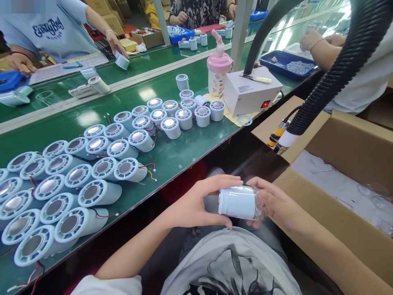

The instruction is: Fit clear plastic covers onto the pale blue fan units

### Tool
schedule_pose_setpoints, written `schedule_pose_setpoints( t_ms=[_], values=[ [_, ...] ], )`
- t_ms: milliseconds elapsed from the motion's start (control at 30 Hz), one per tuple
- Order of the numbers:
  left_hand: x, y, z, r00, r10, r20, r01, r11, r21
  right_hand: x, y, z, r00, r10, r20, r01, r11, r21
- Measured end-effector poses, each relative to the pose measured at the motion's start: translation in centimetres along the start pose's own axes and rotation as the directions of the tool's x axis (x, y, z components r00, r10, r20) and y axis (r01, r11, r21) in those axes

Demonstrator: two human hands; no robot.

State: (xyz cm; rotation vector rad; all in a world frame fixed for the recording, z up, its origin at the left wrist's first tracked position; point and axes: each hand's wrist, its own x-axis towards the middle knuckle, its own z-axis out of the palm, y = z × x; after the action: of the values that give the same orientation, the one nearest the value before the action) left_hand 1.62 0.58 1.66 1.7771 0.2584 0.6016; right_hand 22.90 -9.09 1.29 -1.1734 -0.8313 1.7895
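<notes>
Pale blue cylindrical housing (pixel 239 202) held in front of the lap, off the worktop (pixel 172 155), lying on its side. Long axis roughly level, running left to right between the two hands. Ridged end cap toward the left hand (pixel 196 203); far end seated in the right hand (pixel 270 203) and wrapped in what looks like a clear plastic sleeve, edges hard to make out.

Left fingers (pixel 221 180) half curled: index and middle laid along the top of the housing, thumb beneath near the cap, touching it from both sides. Grip loose, not a full wrap. Right fingers (pixel 256 223) cupped around the far end, thumb over the top, fingertips showing below. Both hands closed on the same piece; neither nearer, one at each end.

Left of and beyond the left fingers, well apart: rows of matching housings (pixel 92 192) on the worktop, most lying with mesh-faced ends toward the camera, some trailing red wire leads (pixel 149 167).

Just right of and beyond the right fingers: open cardboard box (pixel 322 221), white sheet inside. Above it, black corrugated hose (pixel 331 82). Further off: white control box (pixel 251 92) with red lit switch, pink-lidded bottle (pixel 218 69).

Other people's hands across the worktop and at far right, well clear.
</notes>
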Motion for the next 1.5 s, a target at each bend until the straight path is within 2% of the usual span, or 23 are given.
schedule_pose_setpoints(
  t_ms=[333,533,633,733,867,967,1067,1333,1500],
  values=[
    [-0.3,0.1,0.1,0.997,-0.078,0.017,0.079,0.993,-0.088,0.0,0.1,0.6,1.000,0.021,-0.004,-0.021,0.999,0.025],
    [-0.7,0.1,0.5,0.994,-0.103,-0.041,0.099,0.992,-0.079,0.2,0.3,0.6,1.000,0.006,-0.024,-0.005,0.999,0.047],
    [-0.8,-0.1,0.6,0.996,-0.052,-0.078,0.052,0.999,-0.001,0.2,0.4,0.5,1.000,-0.007,-0.027,0.008,0.998,0.064],
    [-0.8,-0.6,0.7,0.990,0.057,-0.126,-0.046,0.995,0.088,0.2,0.4,0.4,1.000,-0.006,-0.022,0.008,0.997,0.077],
    [-0.8,-0.9,1.0,0.957,0.230,-0.176,-0.193,0.959,0.206,0.3,0.1,0.6,1.000,-0.007,-0.009,0.008,0.997,0.078],
    [-0.9,-0.9,1.3,0.940,0.292,-0.177,-0.251,0.942,0.222,0.4,0.2,0.6,1.000,-0.005,0.001,0.005,0.997,0.081],
    [-0.9,-0.7,1.4,0.939,0.301,-0.166,-0.265,0.941,0.209,0.3,0.4,0.6,1.000,0.002,0.012,-0.004,0.994,0.106],
    [-1.2,-0.2,2.0,0.962,0.232,-0.145,-0.213,0.968,0.131,0.1,0.6,0.6,1.000,0.013,0.026,-0.016,0.991,0.136],
    [-1.5,-0.7,1.8,0.953,0.206,-0.222,-0.185,0.976,0.111,0.0,0.4,0.9,0.999,0.008,0.038,-0.013,0.991,0.132]
  ],
)
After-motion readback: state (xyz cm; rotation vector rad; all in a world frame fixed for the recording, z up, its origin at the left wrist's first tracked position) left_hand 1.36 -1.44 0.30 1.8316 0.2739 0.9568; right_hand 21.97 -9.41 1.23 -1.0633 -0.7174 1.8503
